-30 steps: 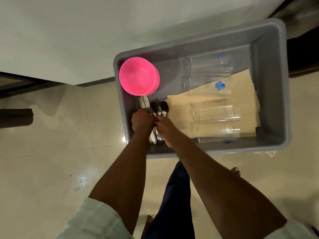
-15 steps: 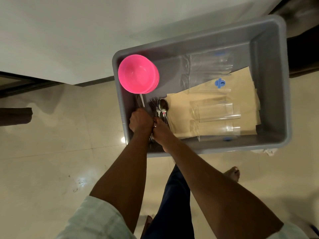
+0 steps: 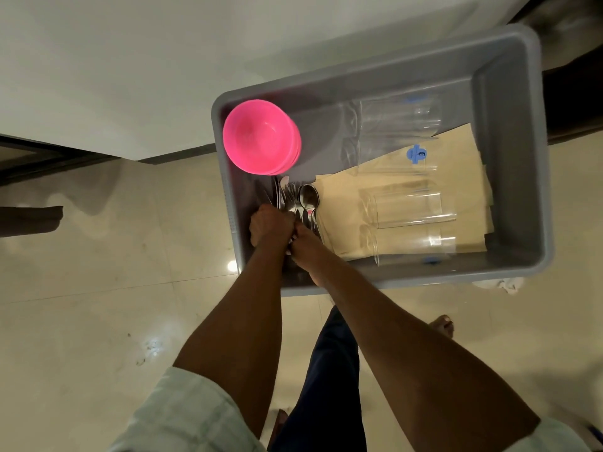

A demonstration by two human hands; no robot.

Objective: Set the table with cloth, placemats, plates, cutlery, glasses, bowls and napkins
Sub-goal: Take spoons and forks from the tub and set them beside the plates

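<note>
A stack of bright pink bowls [image 3: 261, 141] sits upright in the far left corner of the grey tub [image 3: 522, 151]. Just in front of it lies a bundle of steel cutlery [image 3: 301, 200], spoon bowls and fork tines pointing away, handles gathered under the left hand [image 3: 270, 225] and right hand [image 3: 308, 246], both curled round them. To the right, beige placemats [image 3: 346, 203] lie flat on the tub floor, and four clear glasses [image 3: 408, 208] lie on their sides across them, two nearer, two farther.
</note>
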